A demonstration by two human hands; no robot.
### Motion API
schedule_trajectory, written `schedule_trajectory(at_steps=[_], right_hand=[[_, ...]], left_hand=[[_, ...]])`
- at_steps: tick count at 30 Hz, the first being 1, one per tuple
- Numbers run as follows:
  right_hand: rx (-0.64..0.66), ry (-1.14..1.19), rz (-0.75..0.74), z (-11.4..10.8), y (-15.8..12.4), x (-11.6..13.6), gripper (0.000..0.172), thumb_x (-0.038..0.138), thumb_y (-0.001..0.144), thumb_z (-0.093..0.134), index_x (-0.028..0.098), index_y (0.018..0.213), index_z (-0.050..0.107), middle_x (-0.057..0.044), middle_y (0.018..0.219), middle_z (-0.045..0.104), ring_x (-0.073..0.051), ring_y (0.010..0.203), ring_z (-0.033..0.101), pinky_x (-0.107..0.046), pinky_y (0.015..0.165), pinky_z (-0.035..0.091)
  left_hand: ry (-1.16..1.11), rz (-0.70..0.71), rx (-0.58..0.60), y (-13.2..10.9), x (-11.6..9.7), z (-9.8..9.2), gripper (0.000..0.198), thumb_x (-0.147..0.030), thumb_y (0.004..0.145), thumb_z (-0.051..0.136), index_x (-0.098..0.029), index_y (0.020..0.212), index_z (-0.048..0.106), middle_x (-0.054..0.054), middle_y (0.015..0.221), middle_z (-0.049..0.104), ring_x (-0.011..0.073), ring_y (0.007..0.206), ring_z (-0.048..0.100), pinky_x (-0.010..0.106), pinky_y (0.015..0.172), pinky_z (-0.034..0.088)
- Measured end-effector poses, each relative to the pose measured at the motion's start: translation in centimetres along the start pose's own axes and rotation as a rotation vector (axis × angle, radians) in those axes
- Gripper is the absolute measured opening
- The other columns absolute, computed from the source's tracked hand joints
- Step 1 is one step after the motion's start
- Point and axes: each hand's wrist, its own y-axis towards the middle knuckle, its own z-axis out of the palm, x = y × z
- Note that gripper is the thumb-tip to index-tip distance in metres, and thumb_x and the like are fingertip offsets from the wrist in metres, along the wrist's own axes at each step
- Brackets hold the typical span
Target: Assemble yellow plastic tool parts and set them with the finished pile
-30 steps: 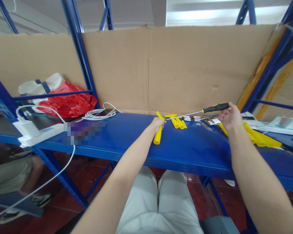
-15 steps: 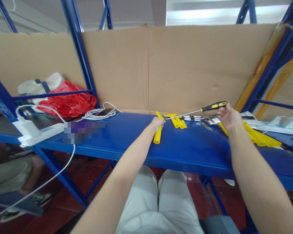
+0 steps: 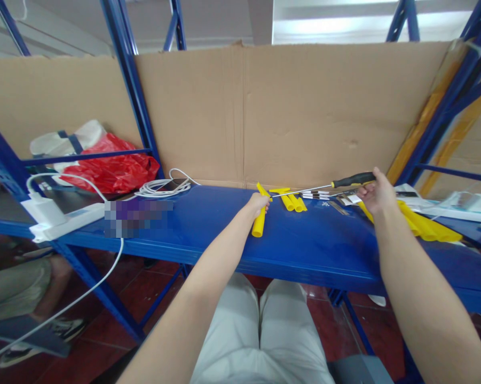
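My left hand (image 3: 259, 203) is closed around a yellow plastic tube piece (image 3: 258, 226), holding it above the blue shelf. In my right hand (image 3: 378, 193) is the end of the black and yellow handle of a long screwdriver (image 3: 353, 180), pinched at the fingertips. The screwdriver's thin shaft runs leftward, and its tip meets the yellow piece beside my left fingers; the exact contact point is hidden by them. Further yellow tube pieces (image 3: 291, 201) lie just right of my left hand. Larger yellow pieces (image 3: 428, 226) sit partly behind my right forearm.
Small black-and-white packets (image 3: 315, 194) and tiny metal parts (image 3: 325, 204) lie on the blue shelf (image 3: 304, 245). Cardboard (image 3: 304, 106) stands behind. At left are a white power strip (image 3: 72, 220), a coiled white cable (image 3: 160, 188) and a red bag (image 3: 114, 165). Another person's leg shows lower left.
The screwdriver handle has turned, its yellow inlays now mostly out of sight, and sits slightly lower. My right fingers have shifted on its end. My left hand holds still.
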Motion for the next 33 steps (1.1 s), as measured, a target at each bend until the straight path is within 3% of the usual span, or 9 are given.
schedule_trajectory(at_steps=[3, 7, 13, 20, 24, 28, 33], right_hand=[[-0.051, -0.002, 0.037, 0.2, -0.3, 0.2, 0.042, 0.034, 0.100, 0.047, 0.020, 0.061, 0.042, 0.006, 0.040, 0.037, -0.007, 0.034, 0.037, -0.017, 0.037, 0.032], [-0.022, -0.050, 0.062, 0.7, -0.9, 0.5, 0.035, 0.023, 0.101, 0.042, 0.017, 0.068, 0.053, 0.002, 0.054, 0.055, -0.007, 0.043, 0.051, -0.016, 0.043, 0.039], [-0.051, -0.054, 0.003, 0.9, -1.2, 0.4, 0.032, 0.024, 0.094, 0.056, 0.020, 0.065, 0.044, 0.006, 0.049, 0.044, -0.007, 0.038, 0.037, -0.017, 0.037, 0.031], [-0.042, -0.071, 0.047, 0.8, -1.2, 0.7, 0.038, 0.025, 0.092, 0.047, 0.020, 0.055, 0.038, 0.004, 0.044, 0.035, -0.008, 0.037, 0.030, -0.019, 0.035, 0.026], [-0.018, -0.087, 0.030, 0.7, -1.0, 0.6, 0.032, 0.030, 0.090, 0.052, 0.021, 0.060, 0.047, 0.006, 0.039, 0.029, -0.009, 0.036, 0.028, -0.019, 0.034, 0.024], [-0.012, -0.064, 0.015, 0.5, -0.8, 0.6, 0.037, 0.038, 0.087, 0.062, 0.021, 0.059, 0.045, 0.005, 0.041, 0.035, -0.009, 0.037, 0.036, -0.018, 0.035, 0.028], [0.017, -0.022, 0.021, 0.5, -0.9, 0.7, 0.030, 0.028, 0.091, 0.056, 0.018, 0.064, 0.050, 0.002, 0.052, 0.050, -0.008, 0.044, 0.047, -0.017, 0.042, 0.038]], left_hand=[[0.004, 0.004, -0.009, 0.0, 0.0, 0.0, 0.021, 0.000, 0.087, 0.047, -0.015, 0.072, 0.051, -0.006, 0.046, 0.042, 0.0069, 0.040, 0.038, 0.021, 0.048, 0.032], [0.003, 0.003, -0.012, 0.2, 0.1, 0.0, 0.021, 0.000, 0.086, 0.049, -0.015, 0.071, 0.051, -0.006, 0.046, 0.042, 0.0071, 0.040, 0.039, 0.022, 0.048, 0.033], [-0.013, 0.007, -0.001, 0.2, 0.2, 0.0, 0.023, 0.001, 0.085, 0.049, -0.016, 0.069, 0.050, -0.007, 0.046, 0.041, 0.0061, 0.039, 0.037, 0.021, 0.047, 0.031], [-0.005, 0.000, 0.006, 0.1, 0.1, 0.0, 0.022, 0.001, 0.083, 0.052, -0.016, 0.069, 0.050, -0.007, 0.047, 0.042, 0.0059, 0.040, 0.038, 0.021, 0.046, 0.032], [-0.005, -0.004, 0.003, 0.1, 0.1, -0.1, 0.022, 0.001, 0.084, 0.052, -0.016, 0.069, 0.050, -0.007, 0.047, 0.042, 0.0057, 0.039, 0.037, 0.021, 0.047, 0.032], [-0.007, -0.008, -0.005, 0.3, 0.2, -0.1, 0.019, 0.000, 0.084, 0.053, -0.014, 0.071, 0.053, -0.006, 0.048, 0.043, 0.0067, 0.041, 0.039, 0.022, 0.049, 0.035], [-0.012, -0.003, -0.006, 0.4, 0.2, -0.1, 0.016, -0.001, 0.084, 0.055, -0.014, 0.074, 0.055, -0.006, 0.048, 0.044, 0.0071, 0.042, 0.040, 0.022, 0.051, 0.036]])
